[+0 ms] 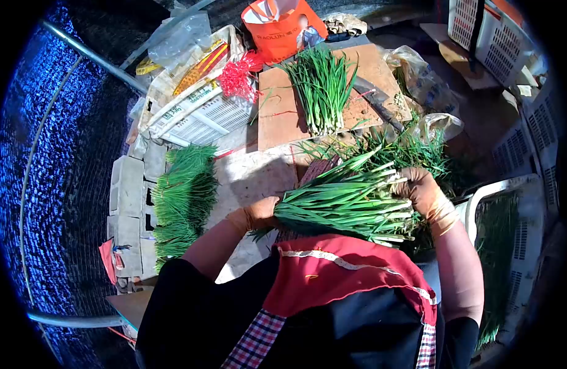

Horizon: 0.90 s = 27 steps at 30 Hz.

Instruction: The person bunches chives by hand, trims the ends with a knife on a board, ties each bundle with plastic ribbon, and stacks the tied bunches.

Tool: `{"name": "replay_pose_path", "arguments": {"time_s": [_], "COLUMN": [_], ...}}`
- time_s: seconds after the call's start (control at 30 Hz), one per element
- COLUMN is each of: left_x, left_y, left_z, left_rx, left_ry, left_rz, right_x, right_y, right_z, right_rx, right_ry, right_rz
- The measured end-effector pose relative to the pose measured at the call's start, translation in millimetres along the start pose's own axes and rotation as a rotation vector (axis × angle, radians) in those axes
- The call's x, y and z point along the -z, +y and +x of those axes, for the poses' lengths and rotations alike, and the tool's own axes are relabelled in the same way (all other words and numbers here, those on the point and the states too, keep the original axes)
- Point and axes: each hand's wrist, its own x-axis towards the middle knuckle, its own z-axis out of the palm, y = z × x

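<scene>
A large loose bunch of green leafy stalks (339,206) lies across in front of my body, pale root ends to the right. My left hand (260,213), in an orange-brown glove, is closed round the leafy end at the left. At the root end, my right hand (420,189), gloved alike, has its fingers curled against the pale stalks. Beyond them, another bunch (320,89) rests on a brown board (274,126), beside a long knife (382,107). More loose greens (428,154) are heaped behind my right hand.
Stacked green bunches (185,200) stand at the left by grey blocks (124,190). A white crate (203,117) with red ties (239,77) is at the upper left, near an orange bag (280,31). White crates (520,246) line the right. Clear plastic bags (419,80) lie at the upper right.
</scene>
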Motion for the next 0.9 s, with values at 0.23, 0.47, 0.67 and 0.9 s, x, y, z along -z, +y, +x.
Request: {"name": "replay_pose_path", "arguments": {"time_s": [0.23, 0.47, 0.67, 0.9], "left_x": [2, 6, 5, 5], "left_y": [17, -3, 8, 3], "left_z": [3, 5, 7, 2], "left_rx": [-0.020, -0.036, 0.348, -0.021], "left_ry": [-0.020, -0.059, -0.018, 0.018], "left_rz": [-0.077, -0.041, -0.648, -0.146], "right_x": [29, 22, 9, 2], "right_y": [2, 10, 18, 8], "right_z": [5, 0, 2, -64], "right_rx": [-0.106, -0.240, -0.059, -0.096], "right_ry": [-0.378, -0.313, 0.214, 0.342], "right_rz": [-0.604, -0.218, 0.141, -0.020]}}
